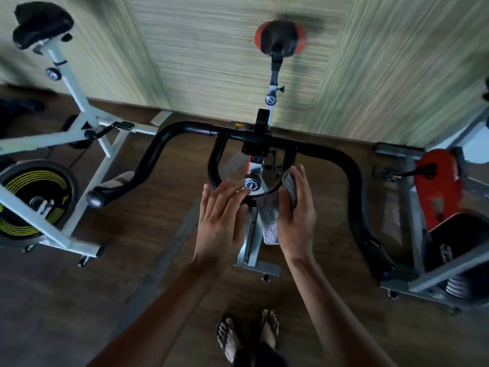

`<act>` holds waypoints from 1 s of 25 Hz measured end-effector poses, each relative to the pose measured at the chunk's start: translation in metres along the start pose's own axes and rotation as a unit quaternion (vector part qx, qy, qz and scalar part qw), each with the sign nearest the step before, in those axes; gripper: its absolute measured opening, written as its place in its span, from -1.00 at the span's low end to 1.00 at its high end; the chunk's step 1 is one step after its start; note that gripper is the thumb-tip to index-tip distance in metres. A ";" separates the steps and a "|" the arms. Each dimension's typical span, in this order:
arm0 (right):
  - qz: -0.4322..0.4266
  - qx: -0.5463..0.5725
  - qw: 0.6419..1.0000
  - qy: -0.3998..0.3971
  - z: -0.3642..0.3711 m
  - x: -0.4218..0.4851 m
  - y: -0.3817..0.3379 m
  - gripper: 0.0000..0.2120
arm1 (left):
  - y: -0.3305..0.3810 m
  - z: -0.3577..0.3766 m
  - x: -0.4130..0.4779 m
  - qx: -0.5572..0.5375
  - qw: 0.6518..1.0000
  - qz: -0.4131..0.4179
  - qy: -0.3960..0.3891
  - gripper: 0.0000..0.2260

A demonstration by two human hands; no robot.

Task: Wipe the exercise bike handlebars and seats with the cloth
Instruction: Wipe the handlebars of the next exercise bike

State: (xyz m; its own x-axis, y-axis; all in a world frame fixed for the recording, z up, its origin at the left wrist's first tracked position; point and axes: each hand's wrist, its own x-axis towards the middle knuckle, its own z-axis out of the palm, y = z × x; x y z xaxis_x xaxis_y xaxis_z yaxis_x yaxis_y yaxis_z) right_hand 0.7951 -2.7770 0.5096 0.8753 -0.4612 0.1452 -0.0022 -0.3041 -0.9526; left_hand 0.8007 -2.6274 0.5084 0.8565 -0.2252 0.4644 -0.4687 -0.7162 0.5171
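I stand at the front of the middle bike, above its black handlebars (164, 144). My right hand (297, 218) grips a grey cloth (271, 221) and holds it against the inner loop of the bar on the right side. Fingers straight, my left hand (221, 218) rests on the near curve of that inner loop, its fingertips beside a round black knob (251, 184). The bike's black and red seat (281, 38) is far behind the bars, by the wall.
A white bike with a black seat (42, 25) and a black-yellow flywheel (31, 197) stands at the left. A grey bike with a red cover (436, 186) stands at the right. A green textured wall (211, 62) is behind. My sandalled feet (248, 337) are on the wood floor.
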 end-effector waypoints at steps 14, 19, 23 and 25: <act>0.019 -0.051 0.998 -0.020 0.020 -0.052 -0.085 -0.59 | -0.022 -0.123 0.053 -0.022 0.996 0.074 -0.041 -0.78; 0.053 -0.045 0.993 0.094 0.097 -0.078 -0.103 -0.59 | -0.090 -0.164 0.094 -0.086 0.982 0.099 -0.135 -0.75; 0.067 -0.045 0.986 0.148 0.140 -0.098 -0.117 -0.60 | -0.101 -0.168 0.077 -0.152 0.961 0.113 -0.201 -0.81; 0.064 -0.030 0.983 0.168 0.148 -0.106 -0.116 -0.60 | -0.101 -0.163 0.053 -0.196 0.953 0.107 -0.206 -0.79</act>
State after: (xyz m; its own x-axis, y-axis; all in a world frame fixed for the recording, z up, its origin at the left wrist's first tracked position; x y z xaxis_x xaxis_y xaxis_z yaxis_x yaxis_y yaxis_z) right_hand 0.7746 -2.5696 0.5648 0.6564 -0.7455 0.1155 -0.1391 -0.2700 -0.9528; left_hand 0.8581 -2.4588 0.5979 0.7066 -0.6366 0.3090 -0.6175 -0.3415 0.7086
